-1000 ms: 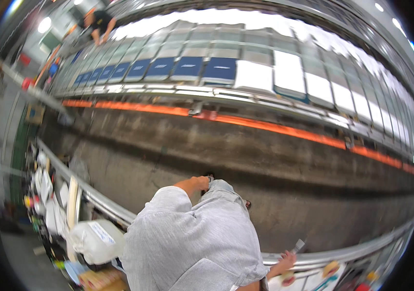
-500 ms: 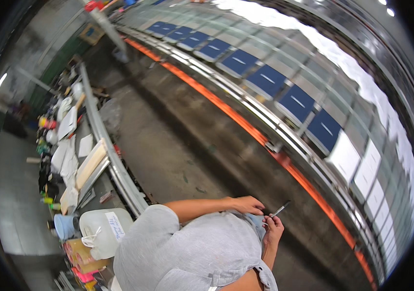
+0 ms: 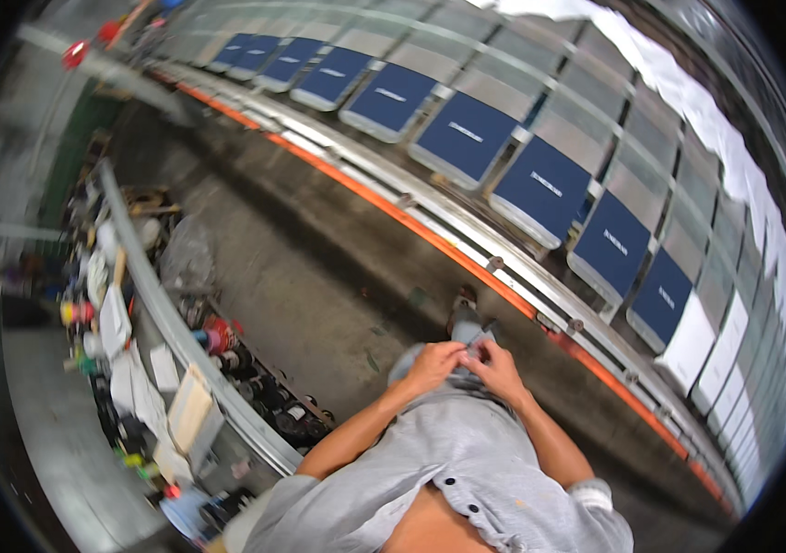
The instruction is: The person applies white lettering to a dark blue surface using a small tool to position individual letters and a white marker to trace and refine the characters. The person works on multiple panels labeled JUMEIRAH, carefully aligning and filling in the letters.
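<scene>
My left hand (image 3: 434, 366) and my right hand (image 3: 498, 369) meet in front of my waist. The fingertips of both are pinched together, close to or touching one another. Something small and greyish shows between them, too blurred and covered to name. My grey shirt and trouser leg lie behind the hands. To the right runs a long printing table with an orange rail (image 3: 393, 214). Blue panels (image 3: 541, 189) with a small white print lie in a row along it, and white panels (image 3: 691, 343) continue the row nearer to me.
On the left stands a grey workbench (image 3: 38, 396) with a metal edge, crowded with papers, a cream board (image 3: 189, 405) and a light blue container (image 3: 185, 512). Dark bottles or cans (image 3: 290, 417) sit low beside it. My foot (image 3: 465, 297) is on the concrete floor.
My view has turned and moved along the table. Both hands have come together in front of me. The slim pen-like tool that stuck up from my right hand no longer shows clearly.
</scene>
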The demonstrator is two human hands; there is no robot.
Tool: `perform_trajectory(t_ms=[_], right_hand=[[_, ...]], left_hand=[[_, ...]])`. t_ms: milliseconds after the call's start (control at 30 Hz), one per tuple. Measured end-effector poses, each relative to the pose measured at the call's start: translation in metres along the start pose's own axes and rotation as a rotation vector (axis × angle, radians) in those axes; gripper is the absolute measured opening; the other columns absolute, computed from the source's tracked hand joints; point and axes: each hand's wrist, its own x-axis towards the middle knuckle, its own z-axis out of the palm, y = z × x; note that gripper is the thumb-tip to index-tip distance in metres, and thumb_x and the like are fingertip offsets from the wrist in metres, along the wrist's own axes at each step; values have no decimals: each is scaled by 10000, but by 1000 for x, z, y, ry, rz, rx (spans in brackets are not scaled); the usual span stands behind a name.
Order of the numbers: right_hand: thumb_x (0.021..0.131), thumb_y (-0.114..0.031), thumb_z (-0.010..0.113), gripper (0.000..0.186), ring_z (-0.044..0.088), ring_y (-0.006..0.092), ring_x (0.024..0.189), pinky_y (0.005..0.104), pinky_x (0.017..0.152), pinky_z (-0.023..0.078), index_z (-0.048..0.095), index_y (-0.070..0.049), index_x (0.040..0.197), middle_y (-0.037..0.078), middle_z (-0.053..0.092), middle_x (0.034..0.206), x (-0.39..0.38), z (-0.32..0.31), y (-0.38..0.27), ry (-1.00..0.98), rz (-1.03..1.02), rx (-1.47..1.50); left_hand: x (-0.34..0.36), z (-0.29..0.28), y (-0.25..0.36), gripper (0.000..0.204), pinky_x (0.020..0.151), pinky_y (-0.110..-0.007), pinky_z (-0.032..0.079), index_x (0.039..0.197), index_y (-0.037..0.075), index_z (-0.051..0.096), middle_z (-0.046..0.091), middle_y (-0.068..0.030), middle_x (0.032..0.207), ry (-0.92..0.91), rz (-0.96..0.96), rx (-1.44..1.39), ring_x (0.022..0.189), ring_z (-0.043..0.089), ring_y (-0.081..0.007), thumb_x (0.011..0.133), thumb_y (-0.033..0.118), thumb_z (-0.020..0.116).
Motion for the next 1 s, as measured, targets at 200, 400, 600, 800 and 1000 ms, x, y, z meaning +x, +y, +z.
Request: perform_trajectory(t_ms=[200,400,600,800,1000], right_hand=[[897,-234,665,270,562,91,621,288,552,447,689,34,920,76,650,679,83,17,-104,-11,133,288],[845,-62,692,86,571,152,643,294,576,444,692,22,863,95,658,722,134,76,-115,480,26,596],[821,-52,701,105,531,170,606,308,565,416,635,22,785,97,621,685,179,118,-131,859,150,959],[805,-48,712,163,509,165,571,301,535,391,586,27,734,84,587,650,209,125,-129,755,98,1110],[784,-26,699,174,471,165,514,313,508,378,564,39,695,86,566,609,217,123,-119,759,140,1218]], left_hand=[[55,-114,81,117,601,-296,445,953,-41,636,619,-83,768,-104,-111,-14,663,543,-122,878,47,619],[138,-187,65,169,580,-353,437,828,-35,611,585,-134,728,-391,-108,-37,623,553,-265,853,111,692],[199,-236,56,195,598,-410,429,863,-1,608,559,-125,752,-768,-55,2,673,554,-322,888,185,660],[230,-253,41,188,629,-421,438,905,7,559,553,-139,774,-979,-74,-69,717,561,-336,938,189,592],[242,-245,33,192,620,-420,440,906,10,562,553,-141,765,-1012,-100,-87,701,568,-336,946,196,589]])
